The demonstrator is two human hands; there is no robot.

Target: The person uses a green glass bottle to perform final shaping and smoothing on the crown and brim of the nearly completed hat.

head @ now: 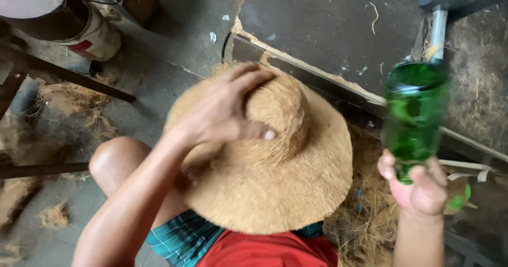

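A wide-brimmed hat of brown coconut fibre (286, 177) rests on my lap in the head view. My left hand (225, 108) lies over its raised crown, fingers spread across the top and thumb pressed on the crown's side. My right hand (420, 185) is raised at the right and grips a green glass bottle (415, 116) by its narrow end, the wide end pointing up and away. The bottle is blurred. It hangs beside the hat's brim, apart from it.
My bare knee (114, 161) shows at the left over a grey concrete floor. Loose coconut fibre (365, 219) lies under the hat and at the left. A hammer (439, 13) lies on a dark board at top right. A paint can (92, 34) stands top left.
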